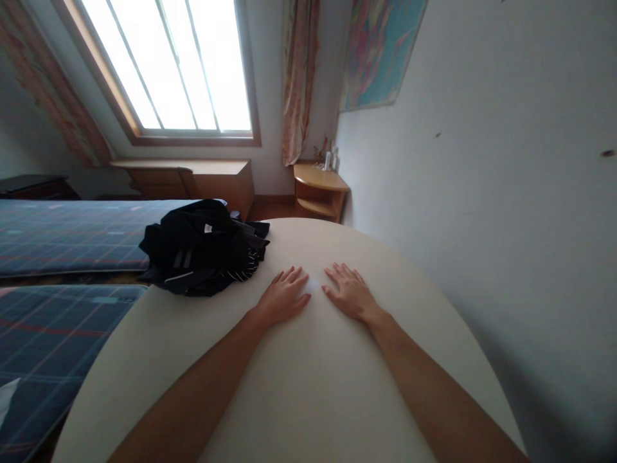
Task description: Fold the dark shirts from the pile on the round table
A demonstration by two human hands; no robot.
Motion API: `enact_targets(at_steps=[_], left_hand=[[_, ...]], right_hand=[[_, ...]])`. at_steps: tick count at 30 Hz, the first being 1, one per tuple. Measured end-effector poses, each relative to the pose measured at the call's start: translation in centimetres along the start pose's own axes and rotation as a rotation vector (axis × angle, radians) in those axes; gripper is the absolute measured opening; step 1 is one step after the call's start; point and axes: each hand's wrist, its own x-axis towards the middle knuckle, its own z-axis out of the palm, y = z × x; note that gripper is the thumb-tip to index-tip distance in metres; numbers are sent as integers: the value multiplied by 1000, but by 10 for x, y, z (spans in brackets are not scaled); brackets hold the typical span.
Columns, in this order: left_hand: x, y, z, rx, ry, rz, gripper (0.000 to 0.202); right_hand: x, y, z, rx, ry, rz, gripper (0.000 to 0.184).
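Note:
Both of my hands lie palm down on a pale round table (318, 386). My left hand (284, 297) rests left of the middle with its fingers spread and holds nothing. Across a small gap, my right hand (350, 290) lies flat too, fingers apart, with nothing in it. A heap of black clothing (207, 247) sits at the table's far left edge, beyond my left hand and apart from it. It is crumpled, with a small white label, grey stripes and a patch of white dashes. How many garments are in it I cannot tell.
Plaid mattresses (72, 238) flank the table on the left. A white wall (506, 212) runs along the right. Past the table stand a wooden corner shelf (321, 177) with small items and a wooden desk (222, 168) under a bright window (178, 64).

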Motion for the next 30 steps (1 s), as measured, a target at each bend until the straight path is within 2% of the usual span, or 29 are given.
enact_targets(at_steps=[11,30], left_hand=[[0,-1,2,8,-2,-2,53],[-1,1,0,-2,12,2,51]], right_hand=[[2,4,6,2,21,-14,62],[-1,0,0,-5,14,-2,61]])
